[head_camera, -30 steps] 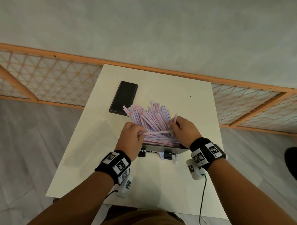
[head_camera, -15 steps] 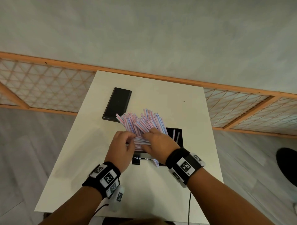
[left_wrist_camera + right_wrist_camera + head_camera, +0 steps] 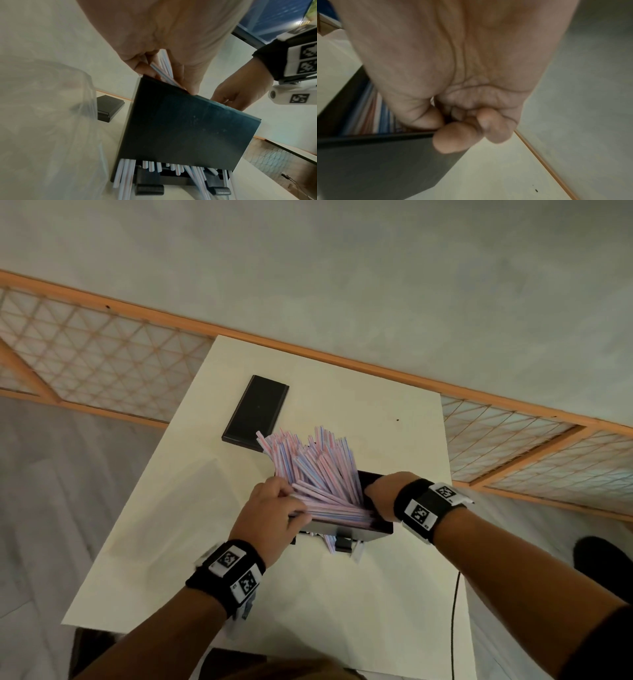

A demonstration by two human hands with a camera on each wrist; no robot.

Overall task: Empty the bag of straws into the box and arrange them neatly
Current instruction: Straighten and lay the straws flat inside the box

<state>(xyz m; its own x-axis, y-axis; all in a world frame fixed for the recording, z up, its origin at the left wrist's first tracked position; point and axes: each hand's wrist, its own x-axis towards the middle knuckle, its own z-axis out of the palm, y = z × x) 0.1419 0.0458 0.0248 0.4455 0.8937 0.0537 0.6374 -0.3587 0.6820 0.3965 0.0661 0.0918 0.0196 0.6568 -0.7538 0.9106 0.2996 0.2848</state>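
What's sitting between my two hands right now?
The pink and blue straws, fanned out of the black box, lie between the left hand and the right hand. The head view shows it.

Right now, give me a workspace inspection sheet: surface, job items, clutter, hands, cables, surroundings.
Surface: white table, a small dark speck near the far right.
Job items: black box holds pink and blue straws fanned out over its far left edge; some poke out under its near side. Clear bag lies left of the box.
Clutter: black lid flat on the table beyond the box.
Hands: left hand grips a bunch of straws; right hand grips the box's right wall.
Cables: black cable runs down from the right wrist.
Surroundings: wooden lattice rail, grey floor.
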